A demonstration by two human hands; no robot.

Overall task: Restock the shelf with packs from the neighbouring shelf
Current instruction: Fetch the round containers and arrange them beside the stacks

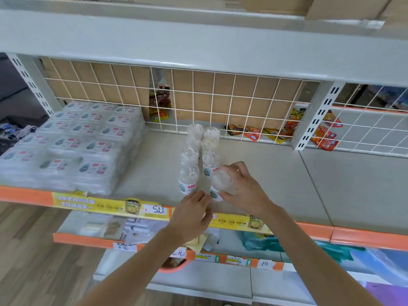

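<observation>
Right hand [239,188] grips one clear pack [220,184], long axis front-to-back beside two rows [194,155]; left hand [192,214], fingers relaxed, touches its front end.

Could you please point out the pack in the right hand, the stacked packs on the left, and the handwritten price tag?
Pack [223,182], head view: its clear middle.
Stacked packs [72,142], head view: top of the pile.
Price tag [159,210], head view: the written number.

Orange snack packets [254,132] lie behind the white wire grid [220,102]; a handwritten price tag [265,263] below.
</observation>
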